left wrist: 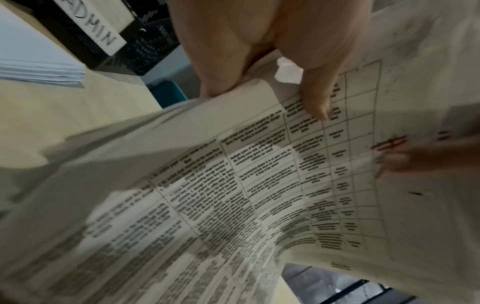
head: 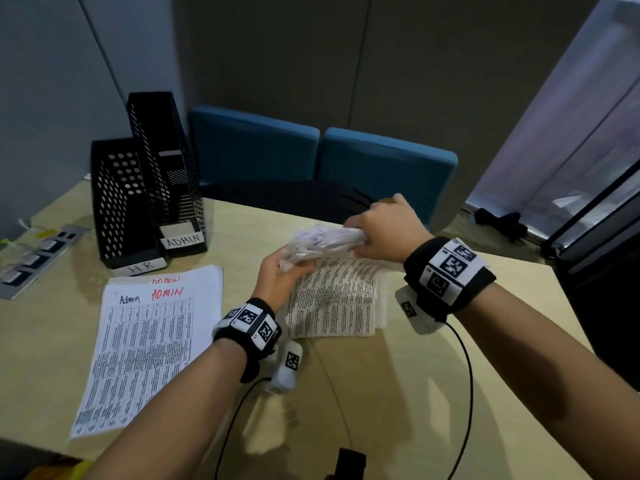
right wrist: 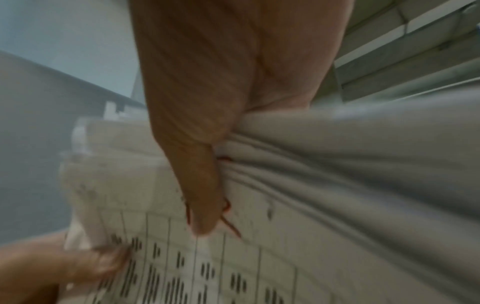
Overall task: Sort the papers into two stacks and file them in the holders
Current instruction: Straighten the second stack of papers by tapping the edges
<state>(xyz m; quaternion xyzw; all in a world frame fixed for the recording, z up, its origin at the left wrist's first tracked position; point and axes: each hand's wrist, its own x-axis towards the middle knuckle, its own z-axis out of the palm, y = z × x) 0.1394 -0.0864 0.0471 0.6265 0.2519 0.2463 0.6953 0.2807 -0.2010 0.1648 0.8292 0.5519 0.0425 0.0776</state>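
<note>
You have a bundle of papers lifted at its far end off the table, its near end still lying flat on the wood in front of you; the lifted edge is fanned and blurred in the head view. Your left hand grips the left corner of that raised edge, thumb on the printed side and fingers curled behind, as the left wrist view shows clearly. Your right hand clutches the right part of the same edge, the sheets bunched into folds under the thumb in the right wrist view. The top sheet carries a printed table with dense text, and a red handwritten mark sits near its upper margin; the writing is too smeared to read. To the left of the bundle, well apart from it, a second stack lies flat on the table, its top sheets marked "ADMIN" in red. Beyond that stack stand two black perforated holders, side by side and touching: the nearer, shorter HR holder and the taller ADMIN holder just right of it, each with a white label at its base. Two blue chair backs stand past the table's far edge
</note>
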